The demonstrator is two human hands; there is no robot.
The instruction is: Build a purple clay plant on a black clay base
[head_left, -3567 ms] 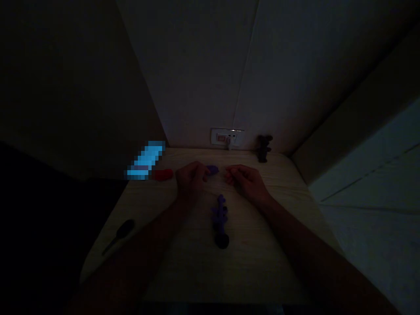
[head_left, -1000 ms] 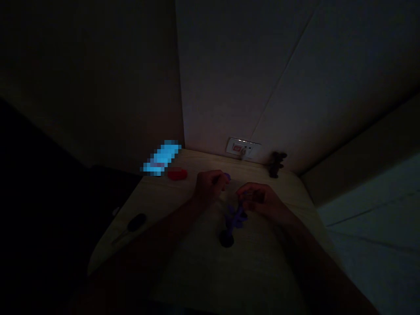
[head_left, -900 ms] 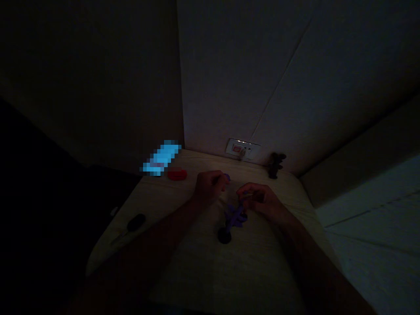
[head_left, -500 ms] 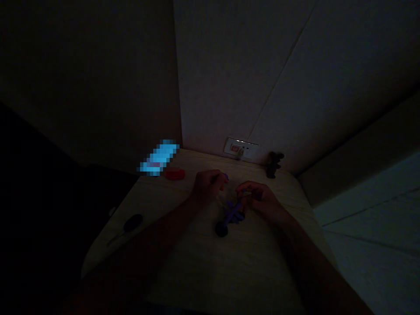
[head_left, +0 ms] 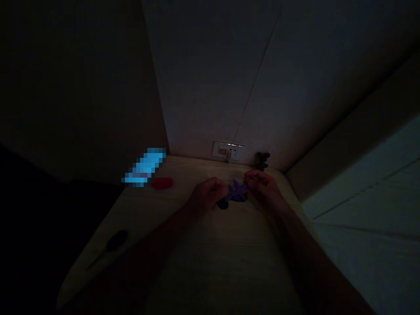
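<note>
A purple toy part [head_left: 239, 191] with black round pieces like wheels is held low over the wooden table, between my hands. My right hand [head_left: 264, 188] is closed, its fingertips pinching the purple part's right end. At the other end, my left hand [head_left: 207, 193] has curled fingers gripping the part near a black wheel-like piece [head_left: 223, 204]. Dim light hides the finer details and what lies under the fingers.
A dark-handled screwdriver [head_left: 117, 239] lies at the table's left. Behind it are a red object [head_left: 162, 183] and a glowing pixelated screen [head_left: 146, 167]. A dark knobbly object [head_left: 262, 160] stands at the back right, near a wall socket [head_left: 228, 151].
My left hand has come to the toy part's wheel end, where it was apart before. The part has swung up to lie more level, and the view has shifted slightly.
</note>
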